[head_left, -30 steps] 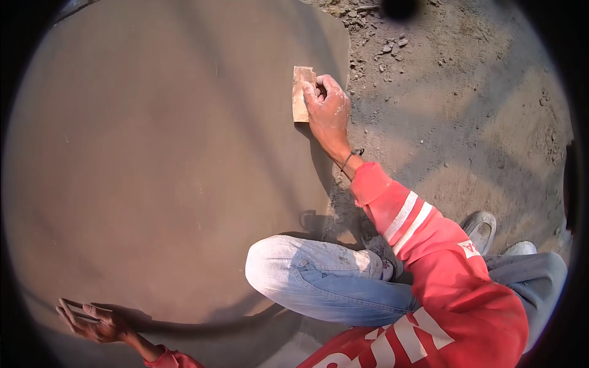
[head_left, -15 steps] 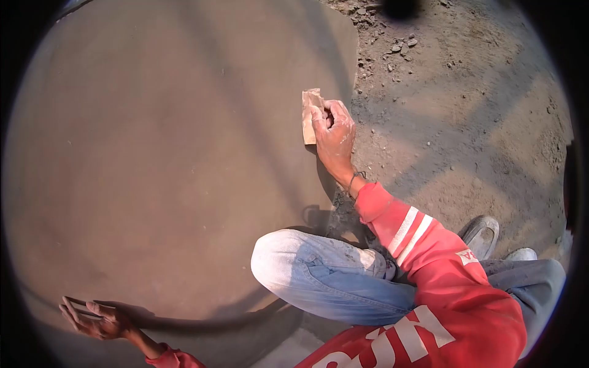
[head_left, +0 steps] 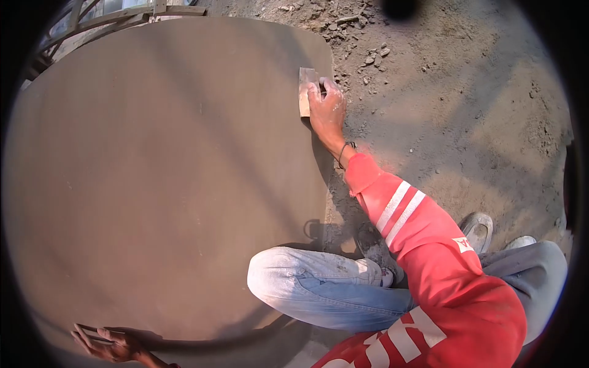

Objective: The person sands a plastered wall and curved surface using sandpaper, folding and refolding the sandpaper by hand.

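My right hand point(head_left: 329, 109) is closed at the right edge of a smooth, wet-looking cement surface point(head_left: 153, 172). It grips a trowel point(head_left: 304, 92) with a flat rectangular blade, grey at the far end and pale tan at the near end. The blade lies along the surface; my fingers hide the handle. Pale smears mark the knuckles. At the lower left, my left hand point(head_left: 110, 346) is open, fingers stretched and apart, with nothing in it. It is close to the surface, but whether it touches I cannot tell.
Rough soil with stones point(head_left: 375, 56) borders the cement on the right. Wooden bars point(head_left: 123, 15) stand at the upper left. My bent knee point(head_left: 270, 273) reaches over the cement's near edge. Shoes point(head_left: 477, 230) show on the soil at right.
The view has shifted, bringing the wooden bars into sight. My right hand has slid the trowel farther away along the cement's edge. My left hand remains open, now lower in view.
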The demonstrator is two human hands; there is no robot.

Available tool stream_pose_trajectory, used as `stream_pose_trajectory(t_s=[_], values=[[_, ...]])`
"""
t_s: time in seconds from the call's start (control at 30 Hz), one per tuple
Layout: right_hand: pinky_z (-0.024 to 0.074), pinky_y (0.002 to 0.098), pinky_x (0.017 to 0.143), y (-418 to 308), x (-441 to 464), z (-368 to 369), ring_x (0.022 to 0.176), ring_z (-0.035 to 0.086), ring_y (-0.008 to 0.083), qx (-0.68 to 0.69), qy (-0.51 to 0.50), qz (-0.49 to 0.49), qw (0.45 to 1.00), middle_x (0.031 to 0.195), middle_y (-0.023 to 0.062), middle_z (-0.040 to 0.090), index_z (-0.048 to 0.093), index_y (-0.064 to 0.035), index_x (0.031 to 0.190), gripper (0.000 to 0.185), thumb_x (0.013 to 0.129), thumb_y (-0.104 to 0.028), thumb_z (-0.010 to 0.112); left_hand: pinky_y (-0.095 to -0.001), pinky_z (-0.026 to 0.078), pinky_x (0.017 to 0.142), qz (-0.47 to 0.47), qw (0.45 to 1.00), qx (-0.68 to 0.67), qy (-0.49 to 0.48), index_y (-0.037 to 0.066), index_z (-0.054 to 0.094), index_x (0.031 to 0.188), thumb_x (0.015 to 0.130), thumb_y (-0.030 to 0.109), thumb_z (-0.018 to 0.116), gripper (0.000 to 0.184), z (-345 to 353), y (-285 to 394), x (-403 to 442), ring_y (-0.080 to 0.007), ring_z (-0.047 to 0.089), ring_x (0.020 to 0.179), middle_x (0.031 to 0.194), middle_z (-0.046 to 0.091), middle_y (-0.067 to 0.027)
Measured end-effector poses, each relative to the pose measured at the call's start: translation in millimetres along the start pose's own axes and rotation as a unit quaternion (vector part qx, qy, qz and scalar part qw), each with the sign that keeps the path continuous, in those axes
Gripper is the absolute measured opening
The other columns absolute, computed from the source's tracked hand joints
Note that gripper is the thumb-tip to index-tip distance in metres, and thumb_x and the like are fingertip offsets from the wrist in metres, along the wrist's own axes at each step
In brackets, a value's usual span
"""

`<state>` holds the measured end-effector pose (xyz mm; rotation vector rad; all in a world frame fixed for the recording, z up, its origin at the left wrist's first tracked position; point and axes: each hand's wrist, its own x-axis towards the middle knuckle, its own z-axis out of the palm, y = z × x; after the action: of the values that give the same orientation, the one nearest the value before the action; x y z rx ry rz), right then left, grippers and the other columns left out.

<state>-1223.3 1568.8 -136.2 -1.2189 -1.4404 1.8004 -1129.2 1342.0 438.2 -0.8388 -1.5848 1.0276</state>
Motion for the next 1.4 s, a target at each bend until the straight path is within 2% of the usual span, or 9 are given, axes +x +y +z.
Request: stream_pose_trajectory(t_s=[0.07, 0.2, 0.67, 0.8, 0.9, 1.13, 1.23, 1.3, 1.4], values=[[0.0494, 0.0487, 0.081, 7.4, -29.1, -11.9, 0.092, 0.065, 0.0406, 0.021, -0.046, 0.028, 0.998, 0.099, 0.021, 0.066, 0.066, 0.0021, 0.101, 0.02, 0.093, -0.017, 0.065, -0.0463, 0.043, 0.113, -0.014, 1.0, -0.004, 0.005, 0.009, 0.064, 0.138, 0.107, 0.058, 0.041, 0.063, -6.1, 10.0, 7.5, -0.0331, 0.054, 0.136, 0.141, 0.06, -0.0164], [0.0497, 0.0493, 0.079, -30.1, 4.0, -5.7, 0.091, 0.064, 0.0412, 0.071, -0.011, -0.083, 0.994, 0.098, 0.0215, 0.065, 0.066, 0.0019, 0.104, 0.022, 0.094, -0.018, 0.065, -0.0485, 0.041, 0.114, 0.032, 0.999, 0.009, -0.009, 0.007, 0.064, 0.139, 0.107, 0.056, 0.041, 0.062, -10.3, -2.5, 11.0, -0.035, 0.053, 0.136, 0.143, 0.059, -0.0173], [0.05, 0.0439, 0.077, 23.5, 32.3, -13.3, 0.079, 0.062, 0.0327, -0.022, 0.065, 0.001, 0.998, 0.1, 0.0178, 0.066, 0.067, 0.0031, 0.108, 0.03, 0.099, -0.025, 0.062, -0.0509, 0.042, 0.113, 0.076, 0.997, 0.011, -0.009, 0.003, 0.063, 0.138, 0.108, 0.05, 0.046, 0.058, -25.3, -18.5, 21.8, -0.0366, 0.054, 0.133, 0.14, 0.061, -0.0196], [0.0503, 0.0488, 0.08, 19.0, 85.0, -1.4, 0.085, 0.064, 0.0415, -0.097, 0.102, -0.044, 0.989, 0.103, 0.022, 0.067, 0.067, 0.0037, 0.108, 0.029, 0.098, -0.022, 0.06, -0.05, 0.044, 0.112, 0.083, 0.996, -0.033, 0.001, 0.002, 0.063, 0.138, 0.107, 0.046, 0.051, 0.055, -20.0, -19.7, 14.8, -0.0357, 0.056, 0.131, 0.138, 0.062, -0.0193], [0.0512, 0.0506, 0.085, 17.4, 75.0, -5.6, 0.099, 0.065, 0.0431, -0.124, 0.018, 0.012, 0.992, 0.109, 0.0223, 0.068, 0.068, 0.0024, 0.109, 0.03, 0.099, -0.023, 0.056, -0.0496, 0.044, 0.111, 0.073, 0.997, -0.03, 0.009, 0.002, 0.063, 0.137, 0.107, 0.045, 0.052, 0.054, -19.4, -15.1, 16.2, -0.0354, 0.056, 0.131, 0.138, 0.062, -0.0192], [0.0514, 0.0513, 0.086, 57.2, -94.5, -46.7, 0.101, 0.065, 0.0441, -0.106, -0.083, 0.076, 0.988, 0.113, 0.0221, 0.066, 0.065, 0.0037, 0.111, 0.026, 0.098, -0.018, 0.055, -0.0487, 0.045, 0.111, 0.027, 0.999, -0.038, 0.027, 0.001, 0.064, 0.136, 0.106, 0.044, 0.053, 0.054, -22.5, 7.3, 29.2, -0.0347, 0.057, 0.13, 0.138, 0.062, -0.0191], [0.0501, 0.0532, 0.084, 52.7, -73.2, -56.1, 0.096, 0.064, 0.046, -0.105, -0.061, 0.081, 0.989, 0.107, 0.0232, 0.066, 0.064, 0.0051, 0.109, 0.027, 0.097, -0.018, 0.056, -0.0476, 0.045, 0.111, 0.026, 0.999, -0.035, 0.027, 0.002, 0.064, 0.136, 0.106, 0.045, 0.054, 0.054, -15.1, 0.6, 17.7, -0.0335, 0.058, 0.129, 0.137, 0.062, -0.0185], [0.0501, 0.0538, 0.084, 55.8, -23.4, -44.7, 0.095, 0.064, 0.0461, -0.139, 0.04, -0.029, 0.989, 0.102, 0.0239, 0.066, 0.064, 0.0053, 0.107, 0.028, 0.098, -0.02, 0.056, -0.0461, 0.045, 0.11, 0.039, 0.999, -0.028, 0.01, 0.002, 0.065, 0.135, 0.106, 0.047, 0.054, 0.054, -10.6, -10.0, 2.9, -0.0316, 0.058, 0.128, 0.137, 0.063, -0.0175], [0.0512, 0.0533, 0.086, 53.7, 39.7, -26.0, 0.097, 0.066, 0.0457, -0.178, -0.011, -0.036, 0.983, 0.102, 0.0251, 0.068, 0.065, 0.0042, 0.105, 0.029, 0.099, -0.022, 0.053, -0.0439, 0.044, 0.11, 0.035, 0.999, -0.039, 0.001, 0.005, 0.065, 0.135, 0.105, 0.05, 0.053, 0.055, -2.0, -6.3, -14.7, -0.0293, 0.059, 0.126, 0.136, 0.063, -0.0145]])
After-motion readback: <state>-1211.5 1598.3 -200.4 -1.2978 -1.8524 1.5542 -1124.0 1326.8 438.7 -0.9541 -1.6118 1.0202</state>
